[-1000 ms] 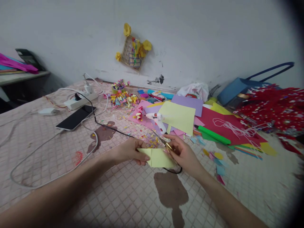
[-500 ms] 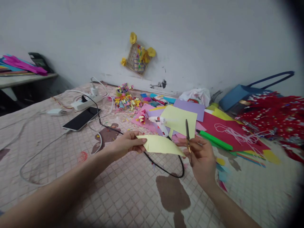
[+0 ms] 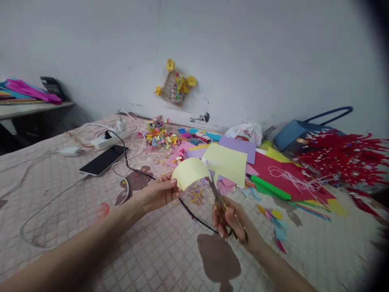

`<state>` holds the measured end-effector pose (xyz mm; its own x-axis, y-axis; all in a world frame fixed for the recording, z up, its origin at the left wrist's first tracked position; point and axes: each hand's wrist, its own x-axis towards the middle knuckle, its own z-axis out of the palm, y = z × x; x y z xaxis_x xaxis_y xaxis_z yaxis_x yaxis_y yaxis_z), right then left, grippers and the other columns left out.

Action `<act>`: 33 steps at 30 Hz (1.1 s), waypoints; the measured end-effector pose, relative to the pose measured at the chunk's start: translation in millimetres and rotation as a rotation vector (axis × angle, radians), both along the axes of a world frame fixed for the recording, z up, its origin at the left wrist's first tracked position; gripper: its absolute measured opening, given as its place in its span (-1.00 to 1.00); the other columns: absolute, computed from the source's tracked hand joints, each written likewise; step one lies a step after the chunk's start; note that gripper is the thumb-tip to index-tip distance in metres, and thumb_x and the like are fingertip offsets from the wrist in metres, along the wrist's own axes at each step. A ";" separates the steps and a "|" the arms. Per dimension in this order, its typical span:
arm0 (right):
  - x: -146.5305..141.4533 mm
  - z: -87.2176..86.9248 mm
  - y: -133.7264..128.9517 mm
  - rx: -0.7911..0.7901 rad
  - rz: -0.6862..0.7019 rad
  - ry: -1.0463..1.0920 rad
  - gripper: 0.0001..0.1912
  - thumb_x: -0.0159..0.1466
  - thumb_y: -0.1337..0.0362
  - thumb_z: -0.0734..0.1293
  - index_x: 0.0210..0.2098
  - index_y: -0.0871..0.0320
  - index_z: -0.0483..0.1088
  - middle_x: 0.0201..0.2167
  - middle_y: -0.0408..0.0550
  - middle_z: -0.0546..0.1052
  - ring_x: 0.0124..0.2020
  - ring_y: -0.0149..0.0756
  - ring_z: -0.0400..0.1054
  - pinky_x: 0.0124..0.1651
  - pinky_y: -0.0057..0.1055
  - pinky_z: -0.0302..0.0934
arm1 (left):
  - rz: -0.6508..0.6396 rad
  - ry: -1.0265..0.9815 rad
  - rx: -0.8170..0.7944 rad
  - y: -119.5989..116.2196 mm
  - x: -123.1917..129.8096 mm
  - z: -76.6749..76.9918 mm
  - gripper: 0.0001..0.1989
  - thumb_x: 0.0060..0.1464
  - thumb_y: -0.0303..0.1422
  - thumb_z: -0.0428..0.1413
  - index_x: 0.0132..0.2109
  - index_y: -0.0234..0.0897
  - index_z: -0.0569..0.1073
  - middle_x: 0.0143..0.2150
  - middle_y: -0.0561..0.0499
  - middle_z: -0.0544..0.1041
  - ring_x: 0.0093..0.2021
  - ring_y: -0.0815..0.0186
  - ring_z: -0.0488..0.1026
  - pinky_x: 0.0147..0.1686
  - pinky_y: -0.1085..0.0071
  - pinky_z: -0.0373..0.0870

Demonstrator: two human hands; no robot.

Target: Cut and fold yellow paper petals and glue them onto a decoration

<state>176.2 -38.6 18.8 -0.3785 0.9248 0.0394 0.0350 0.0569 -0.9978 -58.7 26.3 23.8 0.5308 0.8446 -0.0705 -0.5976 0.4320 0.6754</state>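
pale yellow paper (image 3: 191, 172) arched; two o'clock from my left hand (image 3: 161, 190), pinching it; eleven o'clock from my right hand (image 3: 229, 219), gripping scissors (image 3: 215, 190).

Pale-yellow paper strip (image 3: 190, 172), arched, gold-handled scissors (image 3: 216, 194), tilted, blades at its right end

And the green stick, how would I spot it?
On the table, at right, find the red sheet. The green stick lies along its lower left edge, one end dark. Unlike the flat green paper beneath it, it is thick and bright.
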 end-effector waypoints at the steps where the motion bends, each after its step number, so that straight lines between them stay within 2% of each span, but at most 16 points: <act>1: -2.6 0.6 -2.9 -0.010 0.057 -0.024 -0.49 0.14 -0.23 0.12 -0.40 0.14 0.16 -0.56 -0.15 0.32 -0.67 -0.48 0.15 -0.63 -0.52 0.07 | 0.022 0.005 -0.012 -0.1 2.2 -2.0 -0.80 -0.20 -0.49 0.29 -0.38 -0.34 0.42 -0.45 0.07 0.53 -0.49 0.46 0.48 -0.46 0.60 0.43; 4: -6.1 3.8 -8.2 -0.022 0.163 -0.112 -0.47 0.19 -0.20 0.08 -0.38 0.18 0.23 -0.55 -0.14 0.30 -0.58 -0.44 0.16 -0.51 -0.48 0.10 | 0.079 0.027 -0.021 -0.6 8.9 -7.8 -0.81 -0.16 -0.47 0.27 -0.37 -0.35 0.41 -0.47 0.07 0.51 -0.48 0.47 0.46 -0.47 0.61 0.41; 7: -5.7 7.6 -10.6 -0.011 0.203 -0.209 -0.50 0.20 -0.16 0.11 -0.32 0.20 0.27 -0.45 -0.08 0.33 -0.48 -0.40 0.19 -0.43 -0.46 0.11 | 0.091 0.044 0.015 -1.3 12.0 -8.4 -0.83 -0.11 -0.42 0.25 -0.39 -0.38 0.40 -0.55 0.07 0.46 -0.54 0.50 0.42 -0.51 0.63 0.38; 14: -6.5 11.6 -12.9 0.070 0.101 -0.379 -0.58 0.19 -0.08 0.19 -0.26 0.19 0.27 -0.38 -0.07 0.35 -0.38 -0.32 0.23 -0.36 -0.44 0.12 | 0.227 -0.031 0.011 -0.6 7.8 3.8 -0.81 -0.14 -0.48 0.26 -0.34 -0.36 0.41 -0.53 0.13 0.43 -0.56 0.56 0.39 -0.53 0.69 0.36; 18: -7.2 9.1 -14.1 0.088 0.075 -0.390 -0.59 0.21 -0.07 0.16 -0.26 0.18 0.26 -0.39 -0.07 0.35 -0.39 -0.32 0.22 -0.35 -0.42 0.11 | 0.153 0.083 0.074 -3.9 11.0 -1.2 -0.78 -0.18 -0.45 0.29 -0.43 -0.37 0.37 -0.56 0.11 0.44 -0.59 0.55 0.38 -0.56 0.68 0.34; 22: -10.7 8.5 -17.6 0.051 0.068 -0.396 -0.65 0.24 -0.02 0.16 -0.25 0.16 0.25 -0.44 -0.13 0.31 -0.44 -0.37 0.18 -0.40 -0.46 0.09 | 0.121 0.243 0.100 -10.7 15.9 -6.5 -0.76 -0.14 -0.38 0.27 -0.42 -0.37 0.34 -0.53 0.07 0.49 -0.56 0.50 0.43 -0.52 0.63 0.37; 28: -18.4 17.3 -20.1 -0.028 0.049 -0.376 -0.68 0.24 0.00 0.17 -0.34 0.16 0.22 -0.48 -0.15 0.28 -0.46 -0.39 0.16 -0.41 -0.46 0.11 | 0.131 0.360 0.158 -21.9 21.7 1.4 -0.75 -0.08 -0.32 0.23 -0.37 -0.36 0.32 -0.40 -0.02 0.56 -0.41 0.36 0.53 -0.36 0.49 0.47; 33: -17.6 11.7 -22.0 -0.076 0.064 -0.272 -0.67 0.25 -0.01 0.16 -0.42 0.14 0.17 -0.46 -0.13 0.31 -0.46 -0.39 0.19 -0.40 -0.45 0.14 | 0.121 0.394 0.140 -25.7 24.7 2.2 -0.77 -0.02 -0.33 0.19 -0.29 -0.37 0.31 -0.38 -0.08 0.58 -0.41 0.33 0.54 -0.37 0.47 0.49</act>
